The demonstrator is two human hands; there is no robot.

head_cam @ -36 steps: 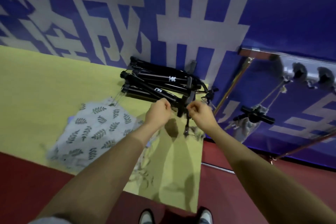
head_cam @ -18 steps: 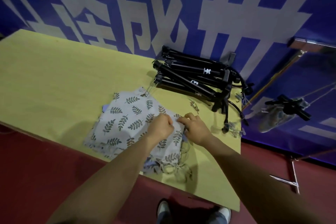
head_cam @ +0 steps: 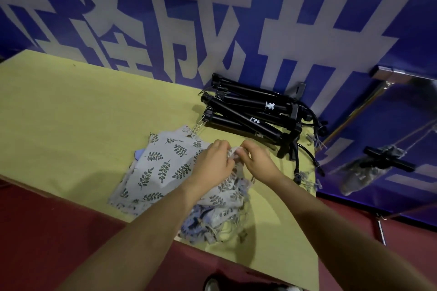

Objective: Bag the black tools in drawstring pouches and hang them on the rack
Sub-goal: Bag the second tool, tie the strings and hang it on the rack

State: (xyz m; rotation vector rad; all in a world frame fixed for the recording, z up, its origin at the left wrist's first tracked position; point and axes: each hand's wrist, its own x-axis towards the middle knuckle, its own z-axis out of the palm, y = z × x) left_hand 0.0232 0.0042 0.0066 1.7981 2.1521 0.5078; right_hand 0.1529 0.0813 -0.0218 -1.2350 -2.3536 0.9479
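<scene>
Near the table's (head_cam: 71,113) right edge, both hands (head_cam: 212,163) pinch a pouch (head_cam: 163,165).

1. The blue banner wall (head_cam: 354,19) behind the yellow-green tabletop carries very large pale grey Chinese characters. They are cropped by the frame, and only one near the middle — 成 (head_cam: 189,54) — can be read with any confidence.
2. The black tubular folding tools (head_cam: 248,111), stacked at the table's far right, bear small white printed logos: a flower-like emblem (head_cam: 272,107) with a short line of lettering beside it — too small to read.
</scene>
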